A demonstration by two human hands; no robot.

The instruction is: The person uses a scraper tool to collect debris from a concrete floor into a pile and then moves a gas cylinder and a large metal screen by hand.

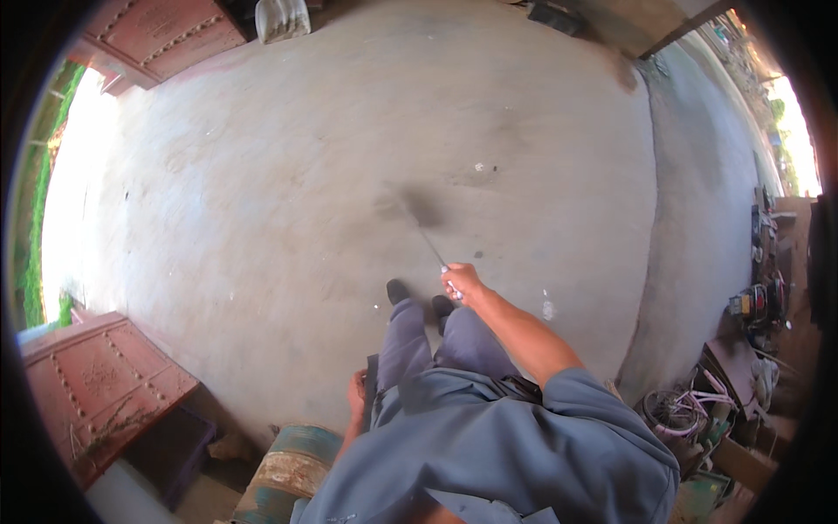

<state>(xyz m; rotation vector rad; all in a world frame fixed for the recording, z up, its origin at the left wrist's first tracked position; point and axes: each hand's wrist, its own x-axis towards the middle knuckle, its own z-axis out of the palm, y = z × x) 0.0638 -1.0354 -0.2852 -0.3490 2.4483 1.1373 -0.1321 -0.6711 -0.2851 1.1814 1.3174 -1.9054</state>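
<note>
My right hand [462, 283] is closed round the light handle [452, 281] of a long thin metal rod [429, 243]. The rod slants forward and left over the concrete floor [314, 196]; its far end is blurred, with a dark smudge beside it, so I cannot tell what tool it is. My left hand [357, 393] hangs low at my left side, against a dark flat object [372, 380]. Its fingers are partly hidden, and whether it grips that object is unclear. My two dark shoes stand on the floor just behind the rod.
Red metal door leaves [105, 386] stand open at the left, near and far. A rusty green drum [288, 465] is close by my left side. A pink bicycle [681, 409] and clutter lie at the right, with a motorcycle [759, 301] beyond. A white basin-like object [283, 19] is at the far wall.
</note>
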